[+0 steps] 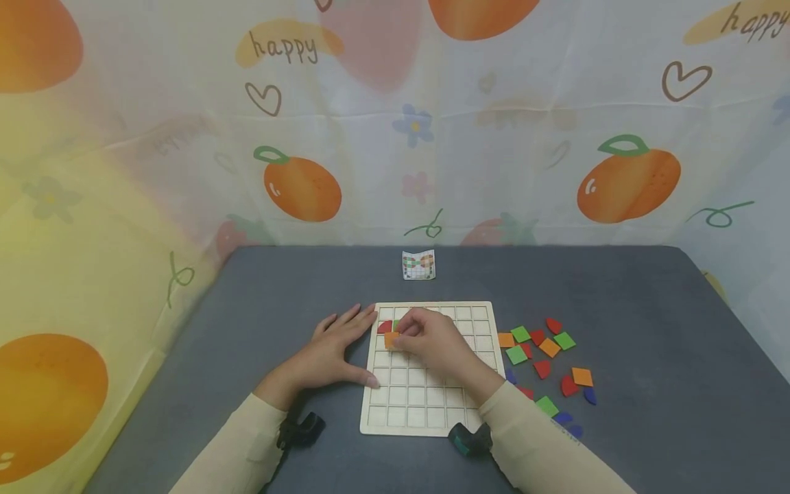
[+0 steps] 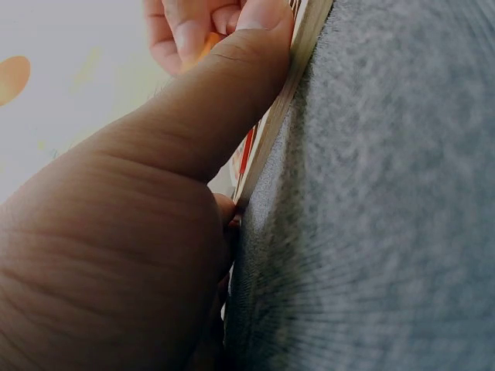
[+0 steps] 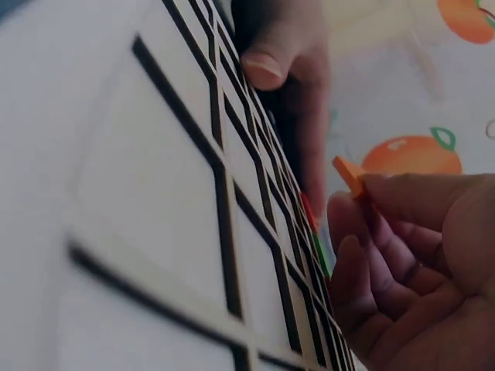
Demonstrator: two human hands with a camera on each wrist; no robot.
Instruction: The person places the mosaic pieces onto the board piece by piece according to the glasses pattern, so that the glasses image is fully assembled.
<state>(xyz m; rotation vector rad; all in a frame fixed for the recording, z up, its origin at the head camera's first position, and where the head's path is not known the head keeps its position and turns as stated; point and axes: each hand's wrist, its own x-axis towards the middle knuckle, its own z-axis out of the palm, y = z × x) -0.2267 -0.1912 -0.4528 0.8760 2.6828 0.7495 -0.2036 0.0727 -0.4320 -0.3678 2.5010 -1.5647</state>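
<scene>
A pale wooden board (image 1: 416, 417) with a grid of square recesses lies on the table. My right hand (image 1: 435, 339) pinches an orange square tile (image 1: 391, 341) between thumb and finger, over the board's upper left cells. In the right wrist view that orange tile (image 3: 350, 175) stands clear of the grid. A red quarter-round tile (image 1: 385, 327) sits in the board, with a green tile (image 1: 397, 324) beside it, partly hidden by my fingers. My left hand (image 1: 336, 353) lies spread along the board's left edge, its thumb on the rim and fingertips at the upper corner.
Right of the board, loose tiles lie scattered: green squares (image 1: 546, 406), orange squares (image 1: 582, 377), red quarter-rounds (image 1: 542, 369) and blue rounded pieces (image 1: 590, 396). A small printed pattern card (image 1: 418, 265) lies beyond the board. A fruit-print cloth (image 1: 494, 171) hangs behind the grey table (image 1: 296, 274).
</scene>
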